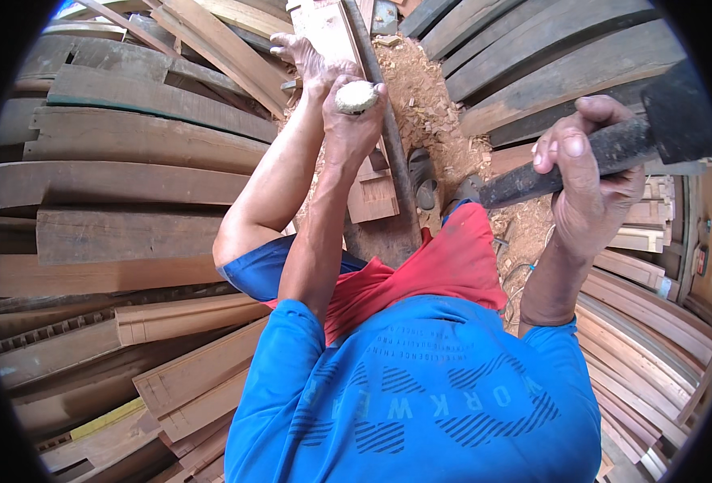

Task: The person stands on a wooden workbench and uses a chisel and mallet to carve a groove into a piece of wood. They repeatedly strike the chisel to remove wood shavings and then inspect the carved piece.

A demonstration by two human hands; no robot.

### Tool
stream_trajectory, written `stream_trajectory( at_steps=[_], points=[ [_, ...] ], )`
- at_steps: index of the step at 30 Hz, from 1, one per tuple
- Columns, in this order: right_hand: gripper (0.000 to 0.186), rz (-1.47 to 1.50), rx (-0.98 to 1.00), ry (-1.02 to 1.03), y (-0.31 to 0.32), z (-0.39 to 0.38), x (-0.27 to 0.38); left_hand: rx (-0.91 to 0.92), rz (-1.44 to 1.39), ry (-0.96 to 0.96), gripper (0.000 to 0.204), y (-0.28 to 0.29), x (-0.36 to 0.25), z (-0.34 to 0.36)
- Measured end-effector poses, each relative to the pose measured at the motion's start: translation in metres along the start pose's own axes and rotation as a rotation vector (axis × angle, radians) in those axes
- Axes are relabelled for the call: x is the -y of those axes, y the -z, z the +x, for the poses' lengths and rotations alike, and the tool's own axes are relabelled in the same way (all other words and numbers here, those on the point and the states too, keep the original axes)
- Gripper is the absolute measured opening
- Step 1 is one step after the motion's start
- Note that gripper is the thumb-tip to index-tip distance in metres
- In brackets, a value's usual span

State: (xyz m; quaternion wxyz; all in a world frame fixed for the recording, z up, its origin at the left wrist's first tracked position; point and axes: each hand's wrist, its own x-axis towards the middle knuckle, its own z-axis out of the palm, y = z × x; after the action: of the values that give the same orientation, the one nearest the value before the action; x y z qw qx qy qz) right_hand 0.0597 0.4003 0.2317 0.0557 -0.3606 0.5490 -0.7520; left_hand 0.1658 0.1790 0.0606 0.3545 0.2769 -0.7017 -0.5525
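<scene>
Stacked planks (130, 141) fill the left of the frame, weathered boards above and paler moulded lengths toward the lower left. Just left of upper centre, what looks to be a bare foot (298, 50) presses on a pale workpiece (328, 28) that runs up out of the top edge. I cannot be sure it is a foot and not a hand. Right beside it, the left hand (354, 125) has its grip closed tight around the handle of a chisel (357, 96). Only the pale, mushroomed butt end shows above the fist. The blade is hidden under the hand, so where its edge bites cannot be told. Below the fist lie a cut wooden block (372, 197) and a dark beam (394, 173), with wood chips (432, 105) heaped to their right and a dark sandal (422, 181) beside them. At the right of the frame the right hand (589, 181) is closed around the dark handle of a mallet (678, 113), its heavy head raised toward the upper right, well apart from the chisel. More curved boards (645, 338) are stacked along the right edge. The step in hand looks like chopping into the wood, caught with the mallet lifted. The next blow would call for the head to land square on the chisel's butt, with the left fist holding the tool steady and the workpiece pinned.
</scene>
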Motion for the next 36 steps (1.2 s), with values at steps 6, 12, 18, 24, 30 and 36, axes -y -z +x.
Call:
stream_trajectory(
  at_steps=[6, 12, 18, 24, 30, 36],
  points=[
    [0.038, -0.044, -0.023, 0.147, -0.008, 0.013, 0.000, -0.114, 0.172, -0.146, 0.021, -0.017, -0.018, -0.010],
    [0.038, -0.060, 0.061, 0.307, -0.006, 0.028, 0.007, -0.121, 0.047, -0.003, 0.020, 0.007, 0.018, -0.003],
    [0.032, -0.061, 0.127, 0.352, 0.006, 0.046, 0.016, -0.108, 0.055, -0.158, 0.023, -0.010, -0.009, -0.009],
    [0.024, -0.026, 0.161, 0.319, 0.014, 0.056, 0.024, -0.142, -0.007, -0.050, 0.020, -0.002, -0.003, -0.008],
    [0.022, -0.010, 0.046, 0.290, 0.015, 0.064, 0.022, -0.139, -0.043, 0.028, 0.019, 0.006, 0.004, -0.008],
    [0.029, -0.373, 0.000, 0.291, -0.009, 0.056, 0.025, -0.121, 0.034, -0.088, 0.019, 0.001, 0.012, -0.007]
  ],
)
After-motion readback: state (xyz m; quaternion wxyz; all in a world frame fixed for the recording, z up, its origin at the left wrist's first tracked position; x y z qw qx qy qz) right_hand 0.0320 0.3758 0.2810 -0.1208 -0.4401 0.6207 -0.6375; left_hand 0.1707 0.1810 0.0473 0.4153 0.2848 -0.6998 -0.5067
